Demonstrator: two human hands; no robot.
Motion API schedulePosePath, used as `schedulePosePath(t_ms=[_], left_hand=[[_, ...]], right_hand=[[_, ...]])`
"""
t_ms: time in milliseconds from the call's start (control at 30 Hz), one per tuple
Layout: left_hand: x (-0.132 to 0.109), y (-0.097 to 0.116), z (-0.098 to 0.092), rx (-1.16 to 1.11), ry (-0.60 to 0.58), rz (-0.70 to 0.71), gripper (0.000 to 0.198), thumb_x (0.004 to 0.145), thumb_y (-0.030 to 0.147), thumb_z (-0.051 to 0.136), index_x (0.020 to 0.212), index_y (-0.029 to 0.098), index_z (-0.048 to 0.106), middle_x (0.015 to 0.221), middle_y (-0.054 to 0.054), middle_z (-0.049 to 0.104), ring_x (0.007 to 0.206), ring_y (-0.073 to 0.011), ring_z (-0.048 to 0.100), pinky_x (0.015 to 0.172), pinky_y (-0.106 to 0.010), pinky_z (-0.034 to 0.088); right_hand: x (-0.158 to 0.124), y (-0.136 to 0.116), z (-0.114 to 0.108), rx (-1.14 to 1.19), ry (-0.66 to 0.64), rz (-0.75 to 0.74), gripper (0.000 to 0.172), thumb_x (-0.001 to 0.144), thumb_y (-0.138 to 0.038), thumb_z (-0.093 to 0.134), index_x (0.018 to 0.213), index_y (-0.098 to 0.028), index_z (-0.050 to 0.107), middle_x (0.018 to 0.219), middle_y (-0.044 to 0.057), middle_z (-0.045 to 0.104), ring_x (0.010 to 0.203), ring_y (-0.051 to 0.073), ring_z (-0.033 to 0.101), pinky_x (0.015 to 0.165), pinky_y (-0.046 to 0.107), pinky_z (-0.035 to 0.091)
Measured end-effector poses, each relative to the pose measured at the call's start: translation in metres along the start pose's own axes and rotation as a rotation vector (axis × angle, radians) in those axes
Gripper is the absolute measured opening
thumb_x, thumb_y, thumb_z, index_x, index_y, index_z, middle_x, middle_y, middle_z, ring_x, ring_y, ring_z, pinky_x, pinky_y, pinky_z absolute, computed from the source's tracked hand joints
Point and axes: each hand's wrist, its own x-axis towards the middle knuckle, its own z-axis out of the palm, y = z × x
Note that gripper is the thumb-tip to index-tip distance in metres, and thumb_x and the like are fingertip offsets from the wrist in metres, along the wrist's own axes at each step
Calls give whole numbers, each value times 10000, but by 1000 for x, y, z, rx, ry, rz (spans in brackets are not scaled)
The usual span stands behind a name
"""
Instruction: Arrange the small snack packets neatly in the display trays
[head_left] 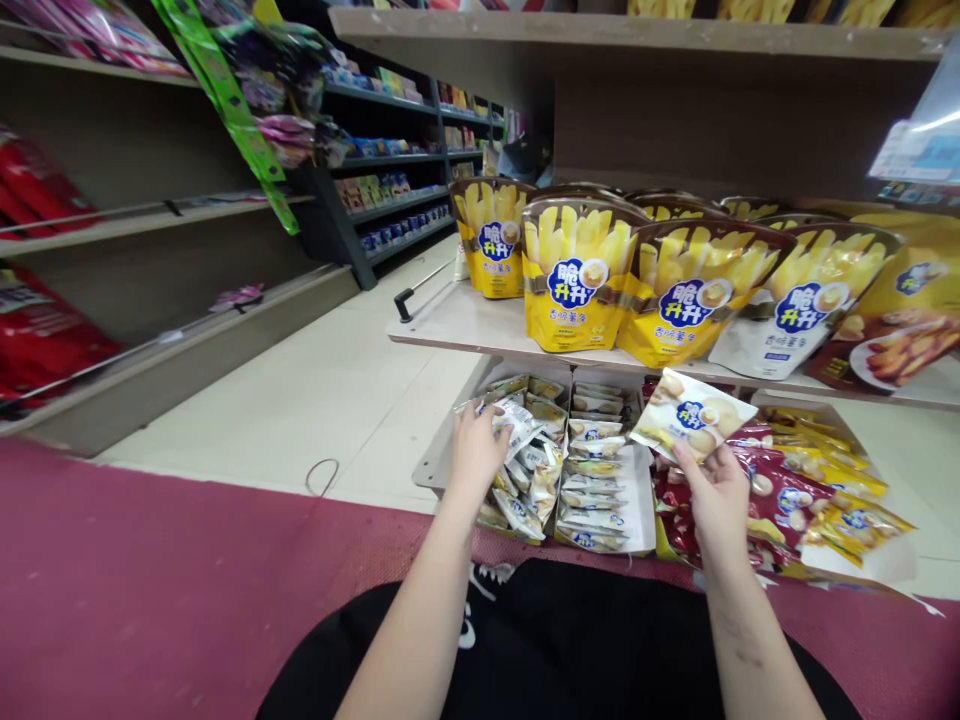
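Note:
My right hand [718,495] grips a small white snack packet [686,400] by its lower edge, its printed front turned toward me. Fingers closed, my left hand [478,445] pinches a silvery-white snack packet [519,418] over the leftmost box [564,400], which holds many loosely piled packets. Beside that box, a second box [636,515] has white packets lined up in a row. Under my right hand lie dark red packets [784,495], with yellow packets [859,525] to their right.
Large yellow chip pouches [574,275] stand on the shelf [465,320] just above the boxes. Another shelf [637,38] overhangs at the top. To the left are a shelf unit with red bags [45,320] and a hanging green strip [232,110]. Red carpet [187,600] covers the near floor.

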Motion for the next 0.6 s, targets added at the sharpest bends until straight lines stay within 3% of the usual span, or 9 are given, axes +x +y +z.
schedulePosePath(t_ms=[67, 133, 233, 333, 400, 467, 600], left_hand=[[-6, 13, 2, 154, -43, 151, 256, 804, 258, 616, 1045, 197, 678, 1326, -142, 521, 1299, -339, 412, 1101, -464, 313], [-11, 25, 3, 186, -182, 283, 247, 824, 257, 600, 1047, 197, 686, 1321, -129, 539, 1282, -321, 433, 1094, -454, 331], [-21, 44, 6, 161, -425, 416, 208, 836, 239, 577, 991, 199, 710, 1189, -110, 635, 1182, -284, 522, 1061, -418, 374], [-31, 61, 13, 109, -586, 469, 200, 833, 190, 548, 910, 214, 732, 1024, -97, 693, 1061, -263, 587, 1004, -390, 418], [-34, 64, 17, 92, -604, 454, 204, 807, 156, 561, 880, 230, 737, 970, -83, 706, 1018, -252, 608, 973, -369, 438], [-29, 58, 16, 110, -552, 406, 221, 785, 131, 577, 893, 239, 736, 969, -73, 711, 1003, -246, 620, 957, -353, 445], [-7, 26, -3, 188, -430, 301, 197, 779, 137, 589, 900, 209, 728, 994, -106, 705, 995, -271, 626, 925, -368, 445]], right_hand=[[1, 2, -1, 8, -52, 84, 578, 682, -430, 804, 1164, -172, 619, 1153, 121, 697, 848, 217, 712, 583, 250, 579], [1, 3, -1, 30, -88, 153, 585, 670, -426, 815, 1161, -171, 625, 1131, 115, 708, 781, 192, 713, 537, 215, 560], [1, 4, -1, 59, -116, 218, 587, 648, -417, 834, 1142, -171, 633, 1110, 109, 718, 741, 178, 713, 515, 196, 548], [1, 4, 0, 65, -131, 243, 601, 639, -424, 839, 1146, -175, 634, 1112, 107, 718, 730, 186, 716, 503, 202, 545], [1, 3, 0, 66, -126, 240, 603, 635, -429, 839, 1144, -178, 637, 1117, 106, 717, 731, 189, 717, 503, 207, 544], [1, 2, -1, 61, -107, 218, 598, 633, -431, 839, 1137, -177, 642, 1114, 108, 718, 739, 189, 716, 509, 208, 543], [1, 0, -1, 37, -65, 168, 594, 644, -429, 830, 1145, -171, 640, 1099, 112, 721, 772, 193, 714, 517, 207, 549]])
